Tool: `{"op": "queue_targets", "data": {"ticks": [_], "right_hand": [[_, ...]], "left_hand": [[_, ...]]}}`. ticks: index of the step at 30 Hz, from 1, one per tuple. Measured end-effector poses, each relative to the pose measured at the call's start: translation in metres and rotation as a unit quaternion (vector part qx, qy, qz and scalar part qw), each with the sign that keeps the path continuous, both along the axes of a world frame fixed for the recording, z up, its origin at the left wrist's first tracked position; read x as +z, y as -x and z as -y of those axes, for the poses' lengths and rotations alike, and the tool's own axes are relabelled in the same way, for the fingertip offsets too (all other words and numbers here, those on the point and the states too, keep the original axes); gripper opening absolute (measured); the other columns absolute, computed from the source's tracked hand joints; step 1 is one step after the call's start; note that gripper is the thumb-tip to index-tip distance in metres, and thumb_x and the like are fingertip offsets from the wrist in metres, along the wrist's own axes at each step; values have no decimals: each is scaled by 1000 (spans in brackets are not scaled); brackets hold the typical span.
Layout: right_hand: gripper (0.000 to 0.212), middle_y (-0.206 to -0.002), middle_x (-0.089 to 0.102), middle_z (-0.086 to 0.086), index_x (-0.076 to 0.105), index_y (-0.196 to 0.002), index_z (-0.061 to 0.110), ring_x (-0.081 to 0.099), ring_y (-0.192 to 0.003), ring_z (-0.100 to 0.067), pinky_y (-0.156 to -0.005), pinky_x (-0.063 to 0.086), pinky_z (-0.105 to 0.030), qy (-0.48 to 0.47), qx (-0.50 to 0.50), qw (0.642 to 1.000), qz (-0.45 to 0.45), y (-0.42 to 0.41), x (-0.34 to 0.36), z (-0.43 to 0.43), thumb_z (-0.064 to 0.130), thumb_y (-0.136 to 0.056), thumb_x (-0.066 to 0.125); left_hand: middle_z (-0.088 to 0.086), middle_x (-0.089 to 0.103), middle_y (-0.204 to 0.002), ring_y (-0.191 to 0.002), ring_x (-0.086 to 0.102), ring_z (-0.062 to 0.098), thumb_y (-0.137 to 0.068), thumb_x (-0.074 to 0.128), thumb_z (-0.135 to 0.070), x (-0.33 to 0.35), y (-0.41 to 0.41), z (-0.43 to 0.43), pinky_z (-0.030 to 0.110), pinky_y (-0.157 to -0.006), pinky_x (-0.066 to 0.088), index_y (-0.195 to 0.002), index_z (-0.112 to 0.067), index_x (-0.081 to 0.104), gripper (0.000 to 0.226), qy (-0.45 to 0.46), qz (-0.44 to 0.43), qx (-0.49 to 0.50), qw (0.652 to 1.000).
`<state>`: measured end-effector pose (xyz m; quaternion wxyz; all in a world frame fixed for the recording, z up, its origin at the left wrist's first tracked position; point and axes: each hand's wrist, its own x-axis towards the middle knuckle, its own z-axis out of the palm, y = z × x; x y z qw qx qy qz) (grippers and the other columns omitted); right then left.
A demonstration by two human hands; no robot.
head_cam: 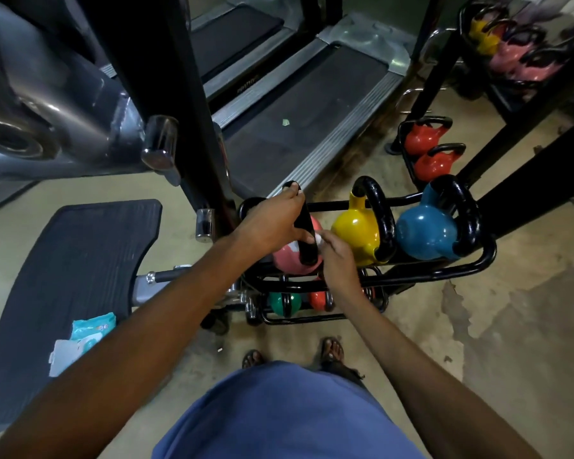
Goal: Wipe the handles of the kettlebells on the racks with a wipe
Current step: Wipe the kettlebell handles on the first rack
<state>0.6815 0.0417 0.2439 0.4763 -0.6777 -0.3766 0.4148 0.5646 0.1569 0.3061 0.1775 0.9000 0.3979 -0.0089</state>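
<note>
A pink kettlebell (290, 260) with a black handle (307, 240) sits at the left end of the black rack (478, 265). My left hand (274, 220) grips the upper part of that handle. My right hand (337, 260) pinches a white wipe (318, 239) against the handle's lower right side. Beside it on the same shelf stand a yellow kettlebell (357, 231) and a blue kettlebell (424, 231), both with black handles. On the lower shelf, a green kettlebell (284, 303) and a red-orange kettlebell (318, 299) show partly under my right wrist.
A teal pack of wipes (92, 331) lies on a black mat (70, 270) at the left. Two red kettlebells (424, 150) sit on another rack behind, with yellow and pink ones (511, 51) at top right. Treadmills (299, 114) and a machine frame stand ahead.
</note>
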Motion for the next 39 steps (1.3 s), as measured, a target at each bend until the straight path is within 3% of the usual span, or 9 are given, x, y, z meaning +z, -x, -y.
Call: {"op": "queue_targets", "data": {"ticks": [2,5,10,17,22,26,29,34,39], "right_hand": [[39,-103,75,-9,72,-96,23,68,-95,-15,-85,52,-29,19,-21,994,-106,-1,13,-16,4,-104,40],[37,-101,76,-2,73,-100,24,68,-105,-22,-94,51,-35,19,-9,996,-92,-3,7,-9,6,-104,41],[33,-116,73,-14,69,-122,8,66,-114,-27,-106,48,-46,36,-35,993,-105,-2,1,-11,18,-100,46],[24,-102,74,-2,70,-107,29,69,-102,-22,-90,54,-42,-32,-64,997,-26,14,-1,12,17,-102,50],[16,-99,76,0,73,-110,16,71,-98,-17,-89,57,-37,-37,-82,994,-62,7,10,-16,20,-101,59],[20,-103,75,1,73,-113,19,70,-103,-18,-90,57,-39,-17,-44,998,-31,2,5,-11,22,-102,56],[22,-99,76,-7,75,-102,12,73,-98,-22,-87,59,-35,42,-43,991,-116,-10,19,-36,10,-101,53],[36,-52,65,-14,57,-78,-7,64,-39,-19,-39,50,-22,163,-77,914,-362,-20,51,-94,-2,-104,32],[35,-58,67,-18,59,-82,-12,67,-46,-26,-58,57,-31,174,-69,902,-389,-16,34,-118,4,-101,34]], "left_hand": [[12,31,-159,-138,44,32,-76,80,-48,-2,-1,-2,46,-100,48,-139,-4,44,85,0,-2,-5,1000],[13,29,-160,-138,43,34,-76,81,-49,-7,1,-5,50,-102,47,-144,-2,39,93,4,8,-10,1000],[14,26,-162,-142,39,33,-76,82,-46,-10,2,-9,50,-104,46,-142,-1,40,90,11,21,-20,1000],[14,16,-166,-147,31,32,-77,81,-45,-13,1,-11,48,-107,44,-146,-2,36,93,16,6,-29,999],[13,23,-163,-143,38,30,-77,83,-38,-6,1,-9,40,-107,43,-145,-3,40,88,12,5,-19,1000],[12,13,-167,-149,28,27,-80,82,-33,0,0,-3,38,-116,34,-155,-5,27,98,45,-1,9,999],[4,10,-168,-147,32,24,-89,73,-25,2,-1,12,39,-112,39,-158,-10,22,87,21,2,49,999],[2,29,-163,-138,46,20,-93,63,-18,-15,3,69,31,-102,48,-155,-13,34,69,-106,33,69,991],[2,32,-162,-136,49,21,-88,66,-14,-30,10,79,34,-104,50,-154,-14,36,73,-101,66,92,988]]}}
